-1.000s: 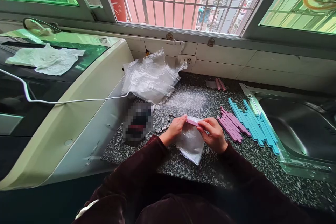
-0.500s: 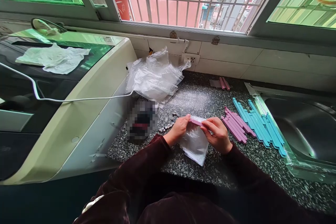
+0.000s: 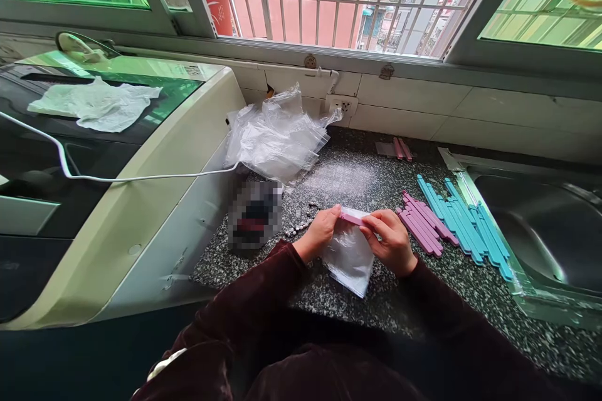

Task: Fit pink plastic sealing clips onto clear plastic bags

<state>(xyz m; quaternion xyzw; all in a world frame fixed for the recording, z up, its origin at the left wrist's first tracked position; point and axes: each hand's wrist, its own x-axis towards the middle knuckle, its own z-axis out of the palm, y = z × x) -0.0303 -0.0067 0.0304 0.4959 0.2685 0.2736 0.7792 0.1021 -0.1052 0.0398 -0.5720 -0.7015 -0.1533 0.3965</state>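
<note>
Pink strip (image 3: 350,218), one: across the upper part of a clear bag (image 3: 350,258), above the counter (image 3: 383,185). I have left hand (image 3: 320,233) and right hand (image 3: 389,241), each grip clamped on one end.

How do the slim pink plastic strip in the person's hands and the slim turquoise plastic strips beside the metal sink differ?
Colour: the slim pink plastic strip is pink; the slim turquoise plastic strips are turquoise.
Place: the pink strip is held between left hand and right hand; the turquoise strips lie on the speckled dark countertop.
Number: one pink strip, several turquoise strips.
Shared: both look slim and straight.
</note>
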